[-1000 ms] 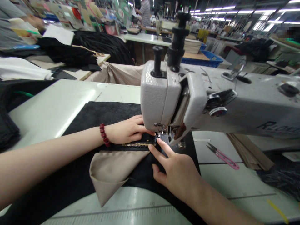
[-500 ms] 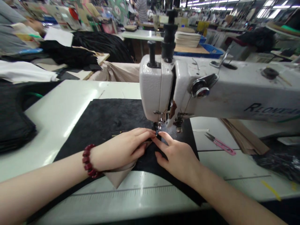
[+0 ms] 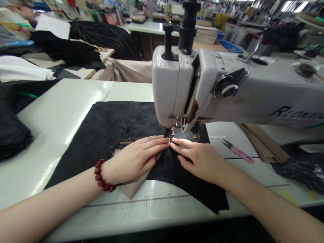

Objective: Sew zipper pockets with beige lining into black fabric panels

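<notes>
My left hand (image 3: 136,159) lies flat on a black suede-like fabric panel (image 3: 121,125), its fingertips close to the presser foot (image 3: 172,131) of a white long-arm sewing machine (image 3: 174,87). A red bead bracelet (image 3: 102,175) circles my left wrist. Just above those fingers shows a short stretch of brass zipper (image 3: 128,142). Beige lining fabric (image 3: 131,187) sticks out from under my left palm. My right hand (image 3: 199,158) presses the black fabric from the other side, its fingertips almost meeting the left ones. The needle area is hidden behind the machine head.
Pink-handled thread snips (image 3: 239,154) and brown paper pieces (image 3: 263,146) lie right of the machine on the white sewing table (image 3: 63,135). A stack of black fabric (image 3: 12,135) sits at the left. Tables with fabric piles and a co-worker stand behind.
My hands have drawn closer together and now lie flatter on the fabric near the presser foot. The black fabric has shifted toward me, and the view has tilted slightly.
</notes>
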The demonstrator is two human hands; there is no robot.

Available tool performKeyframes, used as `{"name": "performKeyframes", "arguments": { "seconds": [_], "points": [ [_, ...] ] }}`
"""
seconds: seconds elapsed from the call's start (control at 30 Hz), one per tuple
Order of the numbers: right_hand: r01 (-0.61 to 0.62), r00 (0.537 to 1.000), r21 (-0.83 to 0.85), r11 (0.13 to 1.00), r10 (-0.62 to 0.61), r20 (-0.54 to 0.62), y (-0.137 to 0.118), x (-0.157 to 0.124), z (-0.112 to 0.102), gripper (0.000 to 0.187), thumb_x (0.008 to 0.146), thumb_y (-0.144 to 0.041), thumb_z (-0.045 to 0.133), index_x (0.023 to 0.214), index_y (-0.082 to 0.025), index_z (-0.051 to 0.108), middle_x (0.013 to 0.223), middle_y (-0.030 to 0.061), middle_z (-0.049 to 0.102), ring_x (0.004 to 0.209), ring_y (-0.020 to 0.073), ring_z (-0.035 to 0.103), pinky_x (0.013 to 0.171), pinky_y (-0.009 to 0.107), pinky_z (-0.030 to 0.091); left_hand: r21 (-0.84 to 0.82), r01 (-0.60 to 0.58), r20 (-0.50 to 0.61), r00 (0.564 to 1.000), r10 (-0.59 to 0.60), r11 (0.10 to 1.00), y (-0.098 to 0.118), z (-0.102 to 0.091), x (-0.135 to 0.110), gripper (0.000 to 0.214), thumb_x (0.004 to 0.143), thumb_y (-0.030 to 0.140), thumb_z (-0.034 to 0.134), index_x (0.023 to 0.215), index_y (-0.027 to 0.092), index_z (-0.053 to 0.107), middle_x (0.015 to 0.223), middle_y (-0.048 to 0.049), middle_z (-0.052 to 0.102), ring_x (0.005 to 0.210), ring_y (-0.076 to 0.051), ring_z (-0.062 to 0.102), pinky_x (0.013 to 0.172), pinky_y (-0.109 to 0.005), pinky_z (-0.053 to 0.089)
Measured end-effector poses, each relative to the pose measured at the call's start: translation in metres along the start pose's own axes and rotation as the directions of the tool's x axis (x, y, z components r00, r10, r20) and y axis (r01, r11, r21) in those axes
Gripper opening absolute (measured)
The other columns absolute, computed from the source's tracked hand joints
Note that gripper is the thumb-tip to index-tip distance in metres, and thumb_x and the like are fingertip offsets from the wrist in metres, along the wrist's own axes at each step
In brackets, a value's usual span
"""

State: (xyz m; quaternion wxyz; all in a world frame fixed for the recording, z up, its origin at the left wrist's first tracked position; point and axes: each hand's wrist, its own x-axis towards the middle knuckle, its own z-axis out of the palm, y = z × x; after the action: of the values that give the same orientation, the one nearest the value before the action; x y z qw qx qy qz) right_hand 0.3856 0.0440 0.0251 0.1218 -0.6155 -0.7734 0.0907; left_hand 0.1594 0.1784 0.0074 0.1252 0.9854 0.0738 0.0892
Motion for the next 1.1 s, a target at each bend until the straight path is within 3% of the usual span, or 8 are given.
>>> {"name": "performKeyframes", "arguments": {
  "seconds": [0.37, 0.6, 0.73, 1.1],
  "points": [
    [0.006, 0.999, 0.027, 1.000, -0.005, -0.041, 0.001, 0.002, 0.006, 0.047, 0.098, -0.027, 0.045, 0.145, -0.026, 0.050, 0.151, 0.0010, 0.049, 0.132, 0.0145, 0.054, 0.110, 0.030, 0.045, -0.014, 0.023, 0.019, 1.000, -0.023, 1.000, -0.006, -0.001, 0.004, 0.050, 0.098, 0.017, 0.042, 0.148, 0.021, 0.042, 0.153, -0.0013, 0.044, 0.143, -0.016, 0.037, 0.123, -0.035, 0.031],
    [-0.020, 0.997, -0.076, 0.997, 0.015, -0.072, 0.001, 0.000, 0.013, 0.045, 0.099, -0.031, 0.044, 0.143, -0.025, 0.053, 0.144, 0.0058, 0.057, 0.113, 0.0251, 0.066, 0.094, 0.041, 0.057, -0.017, 0.016, 0.007, 1.000, -0.016, 1.000, -0.008, -0.002, 0.004, 0.051, 0.098, 0.018, 0.042, 0.149, 0.021, 0.040, 0.154, -0.0020, 0.043, 0.144, -0.017, 0.036, 0.122, -0.036, 0.032],
    [-0.030, 0.998, -0.069, 0.997, 0.026, -0.065, 0.002, 0.001, 0.011, 0.045, 0.098, -0.030, 0.046, 0.142, -0.026, 0.053, 0.140, 0.0070, 0.060, 0.108, 0.0242, 0.068, 0.091, 0.039, 0.058, -0.045, -0.031, -0.007, 0.999, 0.031, 0.998, -0.010, -0.002, 0.004, 0.047, 0.097, 0.017, 0.044, 0.144, 0.023, 0.047, 0.152, -0.0002, 0.045, 0.143, -0.017, 0.037, 0.123, -0.037, 0.033],
    [-0.047, 0.997, -0.065, 0.997, 0.043, -0.071, 0.000, 0.003, 0.011, 0.046, 0.097, -0.029, 0.048, 0.143, -0.025, 0.053, 0.133, 0.0098, 0.064, 0.105, 0.0234, 0.068, 0.087, 0.036, 0.058, -0.039, -0.017, -0.001, 1.000, 0.017, 0.999, -0.011, -0.003, 0.004, 0.050, 0.096, 0.016, 0.045, 0.146, 0.023, 0.047, 0.152, -0.0024, 0.046, 0.143, -0.019, 0.039, 0.121, -0.040, 0.035]
  ]
}}
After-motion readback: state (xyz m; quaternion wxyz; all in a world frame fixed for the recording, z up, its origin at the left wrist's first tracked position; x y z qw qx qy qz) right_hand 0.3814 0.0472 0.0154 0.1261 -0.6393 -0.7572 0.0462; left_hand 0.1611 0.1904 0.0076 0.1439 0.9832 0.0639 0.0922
